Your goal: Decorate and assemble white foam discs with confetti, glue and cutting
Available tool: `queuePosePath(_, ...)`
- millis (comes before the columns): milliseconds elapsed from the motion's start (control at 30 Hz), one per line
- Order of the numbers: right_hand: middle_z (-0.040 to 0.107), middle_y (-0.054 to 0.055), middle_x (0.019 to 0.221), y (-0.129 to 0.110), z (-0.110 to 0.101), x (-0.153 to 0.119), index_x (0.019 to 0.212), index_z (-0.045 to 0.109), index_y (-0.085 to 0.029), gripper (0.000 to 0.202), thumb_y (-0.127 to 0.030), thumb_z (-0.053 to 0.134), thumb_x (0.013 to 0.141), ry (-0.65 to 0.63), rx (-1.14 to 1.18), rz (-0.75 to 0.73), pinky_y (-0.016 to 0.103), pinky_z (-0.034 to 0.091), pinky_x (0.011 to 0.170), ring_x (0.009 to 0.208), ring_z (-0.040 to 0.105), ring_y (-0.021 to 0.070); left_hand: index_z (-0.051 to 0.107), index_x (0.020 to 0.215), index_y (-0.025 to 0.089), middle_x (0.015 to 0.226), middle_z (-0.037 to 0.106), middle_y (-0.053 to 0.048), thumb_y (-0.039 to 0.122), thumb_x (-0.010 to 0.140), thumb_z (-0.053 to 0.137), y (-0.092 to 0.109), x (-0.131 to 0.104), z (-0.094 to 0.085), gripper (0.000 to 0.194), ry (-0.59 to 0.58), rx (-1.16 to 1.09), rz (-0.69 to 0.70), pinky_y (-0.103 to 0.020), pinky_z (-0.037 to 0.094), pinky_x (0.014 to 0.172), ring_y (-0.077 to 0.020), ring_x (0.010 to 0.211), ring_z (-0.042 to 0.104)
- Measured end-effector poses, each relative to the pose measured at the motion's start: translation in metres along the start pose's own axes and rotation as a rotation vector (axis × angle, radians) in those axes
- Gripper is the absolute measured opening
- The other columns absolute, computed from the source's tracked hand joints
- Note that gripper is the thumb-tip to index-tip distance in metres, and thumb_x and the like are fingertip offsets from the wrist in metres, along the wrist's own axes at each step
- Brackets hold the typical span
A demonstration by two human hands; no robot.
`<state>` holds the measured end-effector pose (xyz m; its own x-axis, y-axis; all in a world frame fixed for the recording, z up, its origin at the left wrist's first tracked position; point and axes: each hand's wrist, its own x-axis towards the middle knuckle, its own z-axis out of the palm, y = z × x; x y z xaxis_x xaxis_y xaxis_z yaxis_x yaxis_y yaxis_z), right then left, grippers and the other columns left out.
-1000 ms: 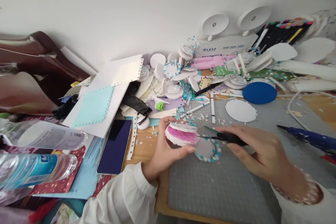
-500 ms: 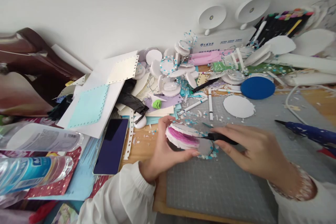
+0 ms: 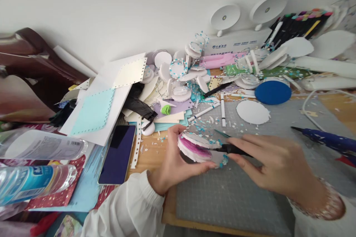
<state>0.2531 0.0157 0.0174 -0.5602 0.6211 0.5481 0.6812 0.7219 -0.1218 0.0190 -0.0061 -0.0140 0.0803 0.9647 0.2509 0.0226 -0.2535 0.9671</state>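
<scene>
My left hand [image 3: 178, 163] is closed around the edge of a white layered disc [image 3: 194, 139], its fingers behind and its thumb along the lower rim. The disc is tilted, and a magenta-purple band runs along its side between the white layers. Small blue and white bits cling to its right end. In my right hand [image 3: 275, 163] is a black marker [image 3: 233, 149], pinched between thumb and fingers. Its tip end reaches the right part of the purple band; whether it touches is hard to see. Just above the marker, a thin teal pointed tool [image 3: 221, 133] shows near my fingers.
Beneath my hands lies a grey cutting mat [image 3: 222, 200]. A white paper circle [image 3: 253, 112], a blue disc [image 3: 273, 92] and a blue glue gun [image 3: 325, 139] surround it. A phone [image 3: 118, 153] and bottles [image 3: 36, 183] lie left. White discs [image 3: 180, 93] pile up behind.
The white disc has shifted slightly right and tilted further, with my left hand. My right hand and the marker have moved slightly right, and more of the teal tool shows.
</scene>
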Motion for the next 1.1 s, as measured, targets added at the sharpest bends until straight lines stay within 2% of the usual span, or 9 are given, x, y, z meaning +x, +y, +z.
queuePosePath(200,0.074,0.007,0.080,-0.005,0.003,0.001,0.098,0.068,-0.015,0.022,-0.032,0.055,0.095,0.025,-0.009,-0.011,0.032,0.040,0.054,0.059,0.066,0.0186,0.036,0.119,0.028,0.112,0.049,-0.003,0.038,0.061,0.090,0.002,-0.003,0.003,0.080,0.050,-0.044,-0.043,-0.034,0.044,0.090,-0.0208,0.103,0.054)
queuePosePath(333,0.073,0.008,0.078,-0.009,0.002,0.004,0.099,0.067,-0.013,0.021,-0.030,0.055,0.096,0.055,0.007,-0.027,0.031,0.041,0.056,0.061,0.066,0.0176,0.037,0.117,0.027,0.108,0.052,-0.003,0.048,0.063,0.086,0.008,-0.001,0.007,0.076,0.048,-0.230,-0.021,-0.033,0.047,0.085,-0.0191,0.096,0.057)
queuePosePath(467,0.072,0.008,0.077,-0.014,0.001,0.006,0.101,0.066,-0.012,0.020,-0.029,0.056,0.096,0.083,-0.009,-0.048,0.030,0.041,0.057,0.062,0.065,0.0175,0.041,0.117,0.026,0.106,0.052,-0.003,0.055,0.058,0.086,0.010,0.000,0.006,0.079,0.047,-0.319,-0.015,-0.030,0.048,0.078,-0.0182,0.090,0.057)
queuePosePath(633,0.072,0.007,0.076,-0.017,0.001,0.005,0.102,0.066,-0.012,0.020,-0.029,0.057,0.095,0.109,-0.031,-0.053,0.030,0.041,0.059,0.062,0.065,0.0173,0.037,0.117,0.027,0.101,0.056,-0.003,0.057,0.065,0.080,0.018,0.001,0.003,0.074,-0.050,-0.399,-0.084,-0.035,0.050,0.080,-0.0208,0.090,0.061)
queuePosePath(733,0.072,0.007,0.075,-0.018,0.002,0.003,0.102,0.066,-0.012,0.020,-0.028,0.057,0.095,0.107,-0.036,-0.059,0.031,0.041,0.059,0.062,0.065,0.0180,0.036,0.117,0.026,0.103,0.057,-0.006,0.061,0.065,0.077,0.025,0.002,0.000,0.075,-0.070,-0.377,-0.124,-0.041,0.050,0.084,-0.0253,0.094,0.062)
queuePosePath(900,0.072,0.008,0.073,-0.021,0.001,0.004,0.100,0.066,-0.010,0.019,-0.027,0.059,0.094,0.113,-0.058,-0.075,0.032,0.041,0.060,0.061,0.065,0.0186,0.035,0.118,0.026,0.097,0.057,-0.006,0.064,0.067,0.073,0.028,0.005,-0.003,0.074,-0.116,-0.375,-0.163,-0.041,0.050,0.080,-0.0250,0.088,0.062)
queuePosePath(967,0.072,0.007,0.073,-0.022,0.002,0.004,0.099,0.066,-0.011,0.019,-0.028,0.059,0.094,0.120,-0.070,-0.054,0.032,0.041,0.059,0.059,0.064,0.0179,0.035,0.118,0.026,0.096,0.056,-0.005,0.064,0.068,0.072,0.024,0.006,-0.004,0.073,-0.089,-0.314,-0.132,-0.039,0.049,0.079,-0.0236,0.087,0.060)
queuePosePath(1100,0.072,0.007,0.074,-0.021,0.003,0.003,0.098,0.065,-0.013,0.017,-0.028,0.059,0.094,0.115,-0.059,-0.007,0.031,0.039,0.058,0.059,0.064,0.0175,0.036,0.120,0.025,0.107,0.051,-0.007,0.058,0.064,0.077,0.014,0.006,-0.002,0.077,0.033,-0.124,0.021,-0.038,0.047,0.083,-0.0227,0.092,0.056)
